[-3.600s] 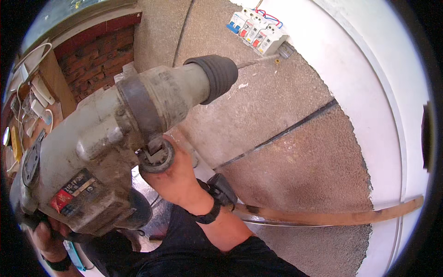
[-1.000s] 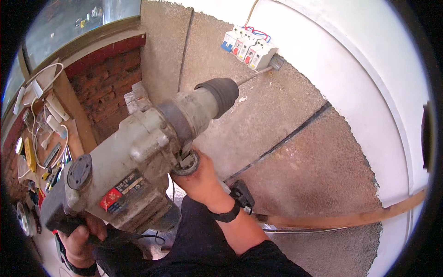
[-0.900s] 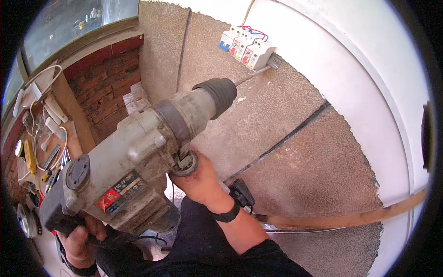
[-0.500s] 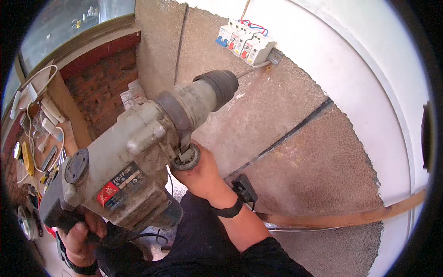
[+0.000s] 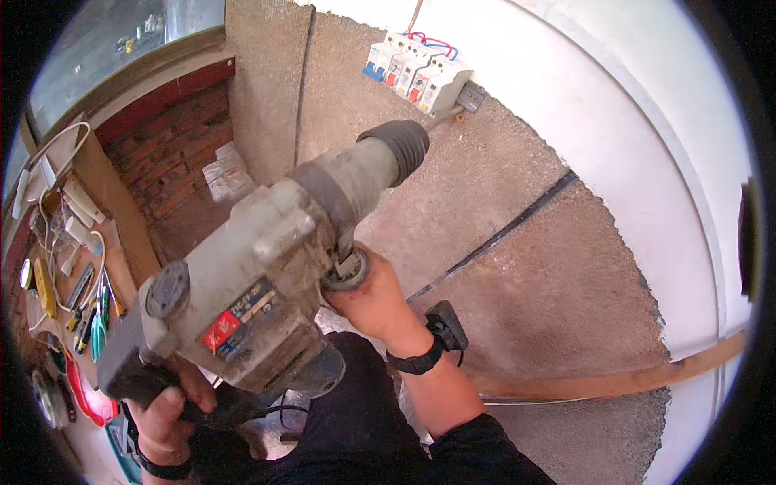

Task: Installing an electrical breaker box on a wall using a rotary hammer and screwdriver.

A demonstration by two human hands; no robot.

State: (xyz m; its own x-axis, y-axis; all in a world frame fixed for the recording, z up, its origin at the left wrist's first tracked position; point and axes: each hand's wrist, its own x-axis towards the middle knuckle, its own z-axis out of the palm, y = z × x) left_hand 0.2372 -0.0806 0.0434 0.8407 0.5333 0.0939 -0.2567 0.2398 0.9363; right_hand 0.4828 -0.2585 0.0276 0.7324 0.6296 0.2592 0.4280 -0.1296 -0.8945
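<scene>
A large grey, dusty rotary hammer drill (image 5: 267, 242) is held aslant in front of me, its front end up and to the right. My left hand (image 5: 166, 420) is closed around the rear handle, partly hidden behind the body. My right hand (image 5: 376, 303) wraps the side handle behind the front collar. From the black chuck a drill bit (image 5: 440, 120) runs toward the rough wall just below a row of white circuit breakers (image 5: 412, 73). Its tip sits by the end of their metal rail (image 5: 471, 99); whether it is in the wall I cannot tell.
On the left, a wooden shelf (image 5: 121, 242) carries cables and hand tools, with green-handled pliers (image 5: 99, 331) among them. A window (image 5: 121, 56) is above. A wooden strip (image 5: 598, 384) crosses at lower right, near a black adapter-like box (image 5: 446, 325).
The drill and both hands have shifted right in view, while the breakers shifted slightly left. The chuck is closer to the breaker rail, and less of the bit shows.
</scene>
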